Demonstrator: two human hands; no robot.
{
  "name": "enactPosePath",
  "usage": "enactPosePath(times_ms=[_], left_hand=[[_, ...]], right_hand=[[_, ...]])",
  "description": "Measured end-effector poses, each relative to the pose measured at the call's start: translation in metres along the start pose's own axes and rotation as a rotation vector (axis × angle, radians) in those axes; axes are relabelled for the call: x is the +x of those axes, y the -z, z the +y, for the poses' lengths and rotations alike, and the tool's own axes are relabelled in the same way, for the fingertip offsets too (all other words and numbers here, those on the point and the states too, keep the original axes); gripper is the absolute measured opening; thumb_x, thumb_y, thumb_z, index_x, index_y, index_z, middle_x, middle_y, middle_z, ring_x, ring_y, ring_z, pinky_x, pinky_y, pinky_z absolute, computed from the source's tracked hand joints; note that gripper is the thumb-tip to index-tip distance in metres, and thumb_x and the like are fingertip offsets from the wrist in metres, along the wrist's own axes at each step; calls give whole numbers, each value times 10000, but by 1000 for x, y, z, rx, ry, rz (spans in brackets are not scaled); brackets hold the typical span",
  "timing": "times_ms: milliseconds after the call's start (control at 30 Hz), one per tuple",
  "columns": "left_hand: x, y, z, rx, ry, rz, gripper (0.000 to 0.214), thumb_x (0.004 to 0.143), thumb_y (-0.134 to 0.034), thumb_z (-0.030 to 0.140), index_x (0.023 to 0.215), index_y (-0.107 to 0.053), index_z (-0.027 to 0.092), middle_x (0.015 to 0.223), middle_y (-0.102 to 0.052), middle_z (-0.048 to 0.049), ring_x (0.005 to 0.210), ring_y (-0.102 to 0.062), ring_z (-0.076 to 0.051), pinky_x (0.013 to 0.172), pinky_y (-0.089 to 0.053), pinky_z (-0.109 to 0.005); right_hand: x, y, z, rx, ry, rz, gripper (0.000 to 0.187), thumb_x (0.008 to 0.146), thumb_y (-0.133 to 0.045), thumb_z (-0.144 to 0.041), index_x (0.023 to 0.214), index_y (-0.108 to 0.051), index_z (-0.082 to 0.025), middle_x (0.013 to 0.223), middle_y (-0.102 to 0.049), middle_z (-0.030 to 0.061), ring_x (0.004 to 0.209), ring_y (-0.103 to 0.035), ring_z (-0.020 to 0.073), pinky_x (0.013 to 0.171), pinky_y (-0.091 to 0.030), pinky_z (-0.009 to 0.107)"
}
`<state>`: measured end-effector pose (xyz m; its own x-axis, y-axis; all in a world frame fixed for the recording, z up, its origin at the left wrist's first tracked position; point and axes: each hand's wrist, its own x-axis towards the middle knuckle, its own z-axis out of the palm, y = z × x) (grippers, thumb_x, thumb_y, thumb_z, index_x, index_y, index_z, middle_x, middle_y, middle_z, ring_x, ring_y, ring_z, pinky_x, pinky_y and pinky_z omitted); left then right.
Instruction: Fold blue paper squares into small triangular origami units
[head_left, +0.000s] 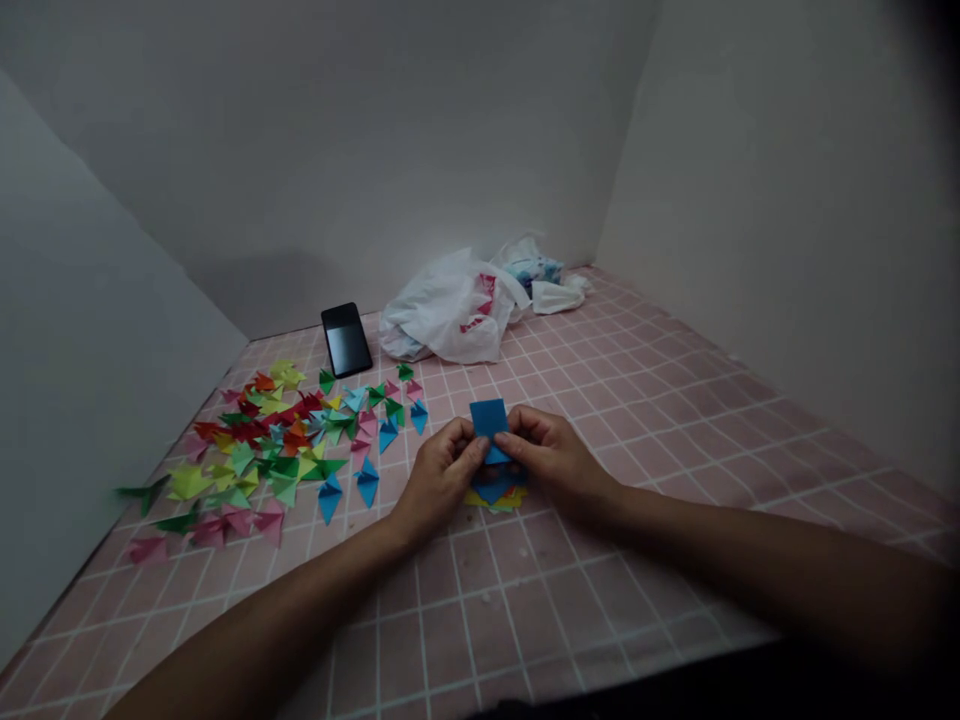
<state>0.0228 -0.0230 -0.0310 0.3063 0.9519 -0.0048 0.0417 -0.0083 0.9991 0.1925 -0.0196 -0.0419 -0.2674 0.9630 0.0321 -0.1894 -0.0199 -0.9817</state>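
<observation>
Both my hands meet over the pink tiled surface and pinch one small blue paper square. My left hand grips its left edge with closed fingers. My right hand grips its right edge the same way. The paper's top stands up above my fingertips. Under my hands lies a small stack of paper squares, blue on top with yellow and orange edges showing.
A spread of several folded paper pieces in red, green, yellow, pink and blue covers the left side. A black phone leans at the back. White plastic bags lie in the far corner. White walls enclose three sides.
</observation>
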Motion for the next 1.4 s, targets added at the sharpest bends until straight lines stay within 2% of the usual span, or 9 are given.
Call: enactPosePath(times_ms=[267, 333, 467, 567, 767, 967, 1100, 1233, 1400], left_hand=[[2, 4, -2, 89, -47, 88, 233, 863, -627, 400, 807, -581, 179, 712, -549, 17, 624, -486, -115, 574, -405, -228], [2, 5, -2, 111, -44, 69, 239, 850, -640, 400, 792, -584, 175, 696, -542, 20, 621, -474, -113, 570, -391, -225], [3, 5, -1, 60, 48, -37, 276, 834, -660, 441, 809, -598, 172, 680, -547, 23, 591, -455, -106, 551, -369, -221], [4, 4, 1, 64, 81, -59, 325, 852, -644, 473, 751, -575, 172, 636, -498, 35, 557, -405, -93, 525, -332, -215], [6, 10, -3, 105, 67, -18, 413, 868, -638, 509, 671, -476, 184, 593, -389, 56, 549, -314, -86, 512, -266, -219], [6, 15, -3, 188, 5, -44, 415, 888, -624, 492, 669, -447, 187, 646, -397, 40, 606, -342, -101, 549, -289, -227], [8, 17, -3, 251, -17, -63, 418, 903, -599, 491, 662, -441, 189, 649, -396, 36, 611, -346, -106, 544, -284, -232], [12, 19, -4, 167, -1, 18, 436, 915, -560, 540, 678, -422, 202, 619, -358, 50, 568, -327, -103, 518, -264, -234], [15, 23, -4, 127, -35, 121, 487, 872, -607, 576, 623, -420, 202, 583, -372, 51, 533, -323, -97, 501, -269, -231]], right_hand=[[2, 1, 0, -5, -44, -57, 258, 792, -735, -376, 765, -571, -179, 645, -512, -46, 552, -437, 80, 539, -354, 241], [3, 1, -1, -11, -40, -48, 248, 797, -730, -379, 796, -579, -181, 660, -527, -43, 557, -447, 82, 536, -351, 239], [3, 3, -2, -47, -21, 7, 305, 810, -714, -405, 709, -526, -187, 618, -484, -55, 550, -437, 83, 533, -348, 238], [4, 4, -3, -40, -36, 28, 316, 807, -711, -416, 695, -527, -185, 595, -495, -55, 530, -437, 81, 519, -341, 236], [5, 8, -6, 21, -110, 31, 347, 823, -665, -467, 663, -543, -184, 542, -537, -39, 478, -460, 79, 482, -339, 228], [11, 11, -6, -41, -86, 3, 303, 791, -708, -444, 711, -564, -190, 538, -540, -54, 456, -468, 75, 456, -361, 213], [13, 12, -8, 14, -142, 9, 335, 762, -728, -449, 667, -526, -199, 487, -523, -59, 410, -449, 71, 419, -337, 203], [11, 10, -12, 68, -181, 8, 368, 787, -697, -470, 624, -507, -199, 466, -540, -42, 371, -440, 67, 384, -303, 198], [10, 9, -13, 117, -214, 39, 370, 778, -719, -453, 619, -503, -199, 433, -512, -54, 339, -403, 60, 365, -290, 194]])
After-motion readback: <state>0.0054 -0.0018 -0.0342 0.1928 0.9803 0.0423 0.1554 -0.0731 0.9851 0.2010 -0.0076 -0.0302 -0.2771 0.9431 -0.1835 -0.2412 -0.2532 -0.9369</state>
